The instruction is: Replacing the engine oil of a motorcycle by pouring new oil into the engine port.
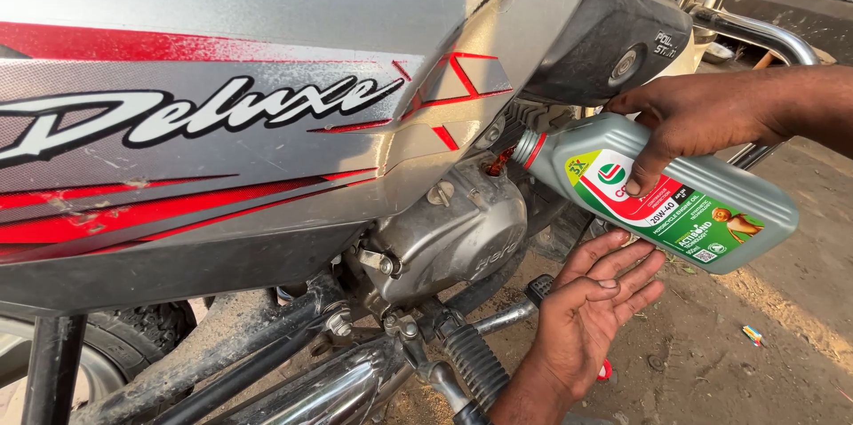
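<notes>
Oil bottle (pixel 662 190), grey-green plastic with a bright label, lies tilted, its neck at the filler hole on the engine (pixel 453 230), where a reddish-amber trickle of oil shows at the mouth. The right hand (pixel 702 114) grips it from above, fingers curled over the upper edge and thumb pressed on the label, clamped around the body. The left hand (pixel 591 305) sits just under the bottle, palm up, fingers (pixel 622 265) spread and loosely bent, touching its underside or nearly so; I cannot tell which. By my judgement the bottle is moderately heavy while full, its walls give a little under pressure, and any oil film would make it slippery; the flat mid-body is the surest hold. Below the left fingers are the kick lever (pixel 475 363) and dirt ground (pixel 755 372); the silver side panel (pixel 222 105) lies beyond the neck.
</notes>
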